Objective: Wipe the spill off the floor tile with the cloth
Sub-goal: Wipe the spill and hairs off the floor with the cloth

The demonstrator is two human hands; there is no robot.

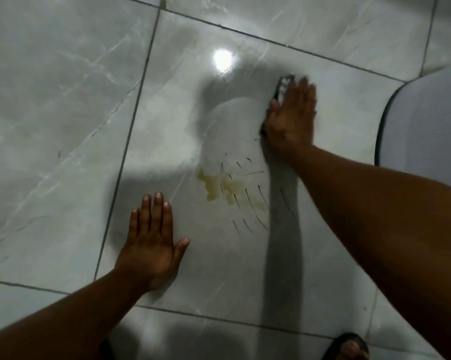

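A yellowish spill (227, 189) lies near the middle of a glossy grey marble floor tile (219, 268), with thin dark streaks fanned around it. My right hand (290, 118) presses flat on a dark cloth (284, 83) on the same tile, beyond and to the right of the spill. Only the cloth's dark edge with light specks shows past my fingers and along my thumb side. My left hand (153, 242) rests flat on the tile with fingers spread, to the lower left of the spill, holding nothing.
A pale grey mat (424, 120) with a dark rim lies at the right edge. My foot in a dark sandal (347, 346) shows at the bottom right. Dark grout lines cross the floor, and a lamp glare (223, 61) shines above the spill.
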